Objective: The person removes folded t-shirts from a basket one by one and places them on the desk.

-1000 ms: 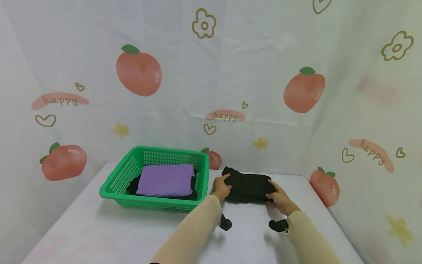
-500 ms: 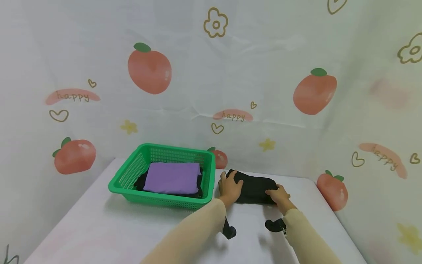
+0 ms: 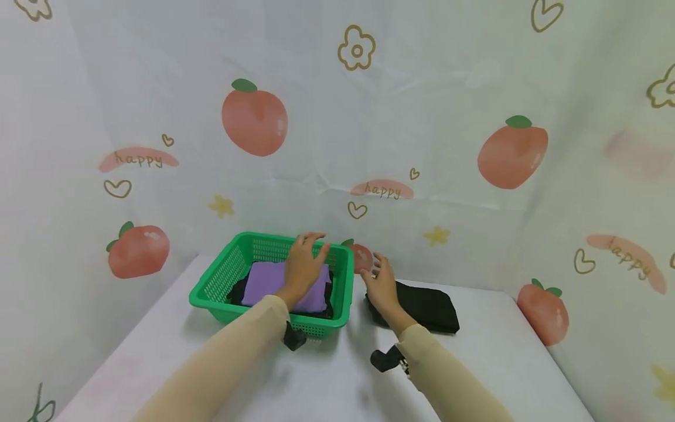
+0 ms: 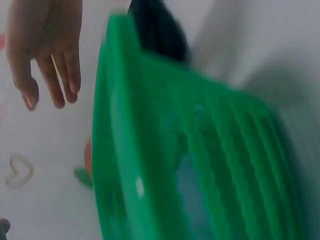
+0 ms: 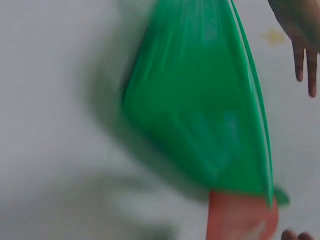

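Observation:
Over the green plastic basket (image 3: 345, 293), my left hand (image 3: 303, 264) hovers with its fingers spread and holds nothing. Under it in the head view lies a folded purple cloth (image 3: 263, 281), on top of dark cloth (image 3: 238, 290) inside the basket. My right hand (image 3: 384, 287) is raised just right of the basket, fingers apart and loosely bent, with nothing in them. A folded black cloth (image 3: 432, 308) lies flat on the table behind that hand, its left part hidden. The left wrist view shows the basket rim (image 4: 127, 100) close up, with the right hand (image 4: 47, 50) beyond it.
The white table (image 3: 327, 381) meets a white printed curtain (image 3: 316, 117) at the back and both sides. Black wrist-worn parts (image 3: 387, 357) stick out below the cuffs.
Both hands have let go of the black cloth, which stays on the table, and moved left. The left is now above the basket. The head view has turned slightly left.

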Motion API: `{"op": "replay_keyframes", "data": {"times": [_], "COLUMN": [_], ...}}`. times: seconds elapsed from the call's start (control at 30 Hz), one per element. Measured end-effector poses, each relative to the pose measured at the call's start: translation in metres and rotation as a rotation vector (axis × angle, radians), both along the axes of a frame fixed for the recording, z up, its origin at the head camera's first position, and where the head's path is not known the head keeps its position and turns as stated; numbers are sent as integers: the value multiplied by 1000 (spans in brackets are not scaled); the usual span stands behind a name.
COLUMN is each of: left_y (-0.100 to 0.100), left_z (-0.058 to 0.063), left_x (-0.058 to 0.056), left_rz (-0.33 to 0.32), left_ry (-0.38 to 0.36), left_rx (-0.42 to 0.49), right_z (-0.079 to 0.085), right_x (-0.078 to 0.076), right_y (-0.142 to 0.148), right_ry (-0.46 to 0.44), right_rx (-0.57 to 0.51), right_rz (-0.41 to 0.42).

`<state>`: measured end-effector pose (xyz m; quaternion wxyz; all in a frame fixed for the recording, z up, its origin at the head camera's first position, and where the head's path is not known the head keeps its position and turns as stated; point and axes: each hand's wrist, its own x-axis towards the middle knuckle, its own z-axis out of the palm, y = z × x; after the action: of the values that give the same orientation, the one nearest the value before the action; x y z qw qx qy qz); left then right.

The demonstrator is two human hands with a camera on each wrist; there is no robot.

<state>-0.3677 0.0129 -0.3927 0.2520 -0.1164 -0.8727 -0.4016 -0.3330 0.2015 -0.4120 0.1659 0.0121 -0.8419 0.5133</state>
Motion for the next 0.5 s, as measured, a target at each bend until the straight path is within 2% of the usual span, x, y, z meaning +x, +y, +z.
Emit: {"op": "replay_keyframes", "data": {"times": [0.1,0.23,0.37,0.5], "left_y": [-38,-78,-109,-128], "left_z": [1,-2,-12,-25], "left_x": [-4,-3,-1,-1], "left_rz": [34,60,82,105], "left_ry": [-95,-217,-305,-403], "left_rx": [-22,-34,-47,-69], "right_z": [1,2,-3,-14], "right_x": [-3,-5,-9,-12], "right_y": [-29,-56,-75,-91], "right_ry": [-20,-105,-211,-194], "right_rx": [-83,-142,-144,-121], "right_rz": [110,215,271,263]}}
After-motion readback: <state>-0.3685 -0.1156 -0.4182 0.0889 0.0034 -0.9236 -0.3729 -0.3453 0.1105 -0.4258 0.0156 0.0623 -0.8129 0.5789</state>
